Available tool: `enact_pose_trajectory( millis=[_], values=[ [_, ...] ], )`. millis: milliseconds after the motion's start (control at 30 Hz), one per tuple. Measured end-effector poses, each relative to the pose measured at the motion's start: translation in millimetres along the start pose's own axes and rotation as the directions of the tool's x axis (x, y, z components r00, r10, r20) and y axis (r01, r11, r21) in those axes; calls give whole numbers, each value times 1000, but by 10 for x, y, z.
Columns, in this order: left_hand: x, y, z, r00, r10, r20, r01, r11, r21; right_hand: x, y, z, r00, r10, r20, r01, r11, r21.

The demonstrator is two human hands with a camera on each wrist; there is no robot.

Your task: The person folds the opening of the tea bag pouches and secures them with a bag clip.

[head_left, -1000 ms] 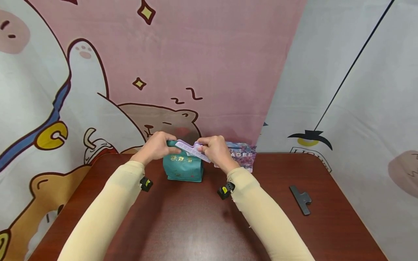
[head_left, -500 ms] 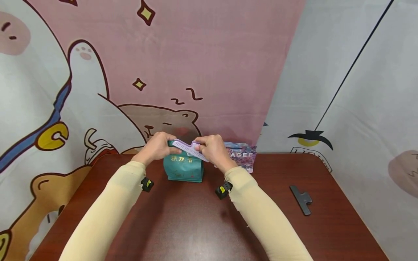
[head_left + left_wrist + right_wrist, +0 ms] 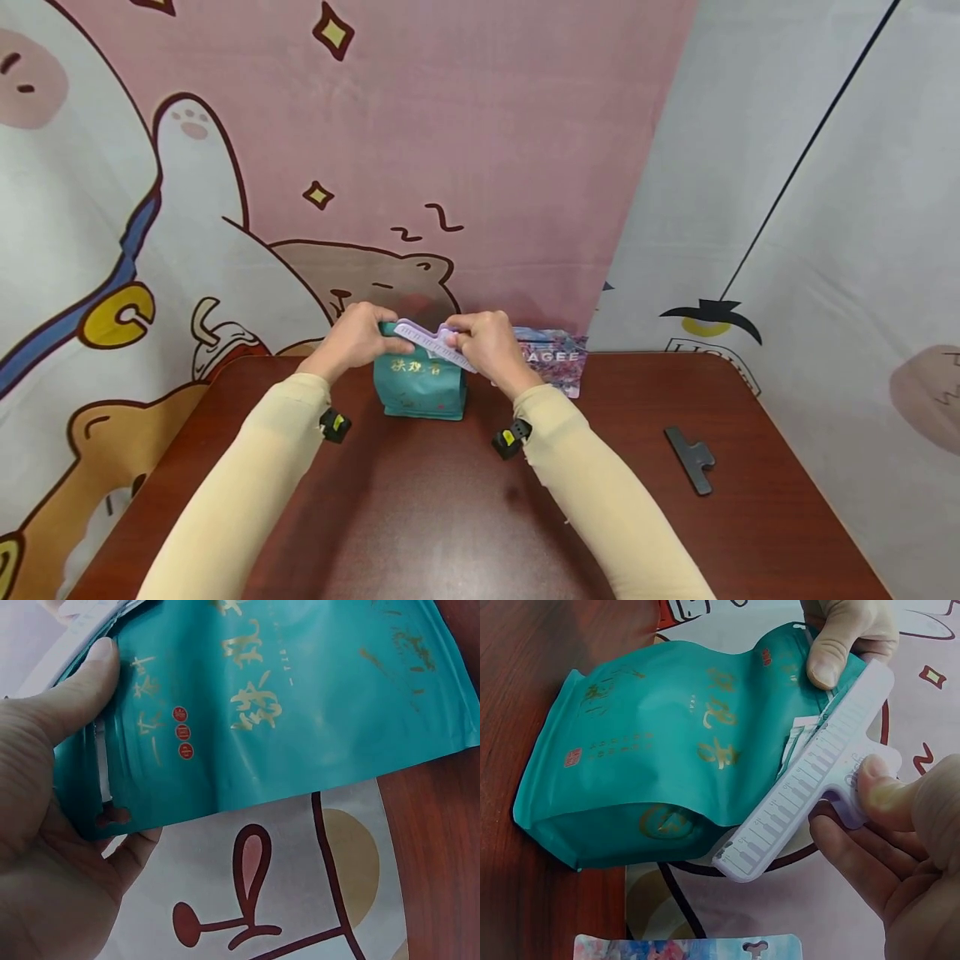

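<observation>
A teal tea bag [image 3: 420,390] with gold characters stands upright at the back of the table. My left hand [image 3: 357,340] pinches its top corner, thumb in front, as the left wrist view shows close up. My right hand [image 3: 491,350] pinches the handle tabs of a lilac sealing clip [image 3: 810,780] between thumb and fingers. The clip slants across the bag's top edge, its long printed bar lying along the mouth. Near the bar, a white packet edge [image 3: 799,739] pokes out at the bag's top. The left thumb [image 3: 827,667] presses the bag close to the clip's upper end.
A pink-and-blue patterned pouch [image 3: 558,358] stands right of the teal bag, partly behind my right hand. Farther right, a dark grey clip [image 3: 690,460] lies on the brown table [image 3: 420,500]. A printed cartoon curtain [image 3: 525,167] hangs directly behind the table.
The lilac clip and right hand have shifted slightly left along the bag's top. My left hand keeps its pinch on the corner, and the bag stays in nearly the same place.
</observation>
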State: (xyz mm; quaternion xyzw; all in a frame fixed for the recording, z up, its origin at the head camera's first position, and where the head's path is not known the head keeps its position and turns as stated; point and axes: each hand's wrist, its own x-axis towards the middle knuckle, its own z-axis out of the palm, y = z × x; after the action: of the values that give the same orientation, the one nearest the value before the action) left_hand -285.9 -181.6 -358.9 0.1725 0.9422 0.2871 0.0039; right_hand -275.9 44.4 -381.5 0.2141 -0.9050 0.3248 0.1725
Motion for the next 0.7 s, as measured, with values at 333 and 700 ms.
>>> enact_pose_trajectory(
  millis=[333, 700],
  values=[
    [13, 16, 5, 999, -32, -2, 32, 999, 4, 41, -53, 8, 1000, -15, -20, 15, 1000, 20],
    [7, 13, 0, 999, -38, -2, 38, 999, 1, 55, -104, 11, 1000, -13, -19, 14, 1000, 25]
  ],
)
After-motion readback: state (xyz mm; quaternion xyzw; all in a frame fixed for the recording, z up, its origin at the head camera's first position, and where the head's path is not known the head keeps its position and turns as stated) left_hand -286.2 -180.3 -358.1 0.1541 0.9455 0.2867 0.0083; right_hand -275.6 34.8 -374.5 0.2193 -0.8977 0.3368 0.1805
